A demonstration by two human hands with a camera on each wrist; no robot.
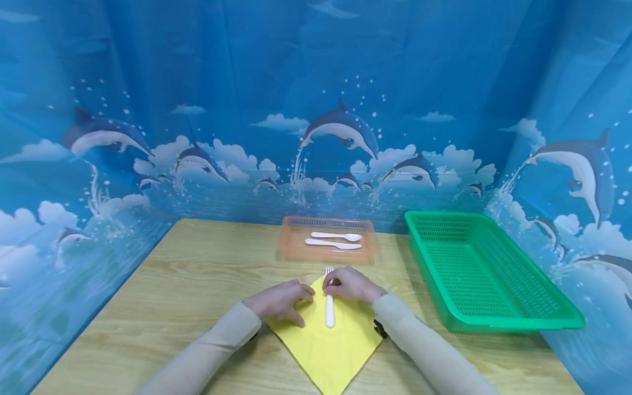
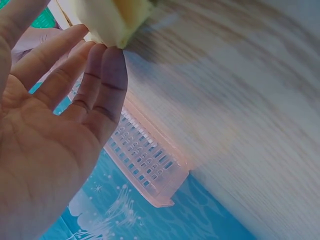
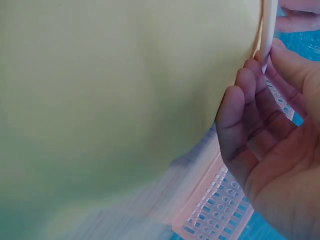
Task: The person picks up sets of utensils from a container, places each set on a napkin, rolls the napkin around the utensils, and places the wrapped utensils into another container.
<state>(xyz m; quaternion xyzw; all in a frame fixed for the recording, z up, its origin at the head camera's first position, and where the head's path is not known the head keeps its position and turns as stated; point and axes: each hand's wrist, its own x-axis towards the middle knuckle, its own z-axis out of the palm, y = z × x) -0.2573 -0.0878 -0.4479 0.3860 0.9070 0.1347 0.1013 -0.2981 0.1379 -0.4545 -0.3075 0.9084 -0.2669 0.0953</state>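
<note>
1. Pinching the white fork (image 1: 329,314): right hand (image 1: 353,285), thumb and fingertips at its neck.
2. Left hand (image 1: 280,300) is holding its fingers loosely extended, fingertips touching the yellow napkin (image 1: 340,354).
3. Progress, my read: early. Fork is lying on the napkin; napkin is lying unfolded on the counter (image 1: 207,263). Spoon (image 1: 332,236) and knife (image 1: 322,242) are sitting in the orange tray (image 1: 316,253), so those aren't joining the fork yet.
4. Fork tines are pointing away from the person, toward the tray; handle is pointing back. Long axis is running roughly along the napkin's near-far diagonal.
</note>
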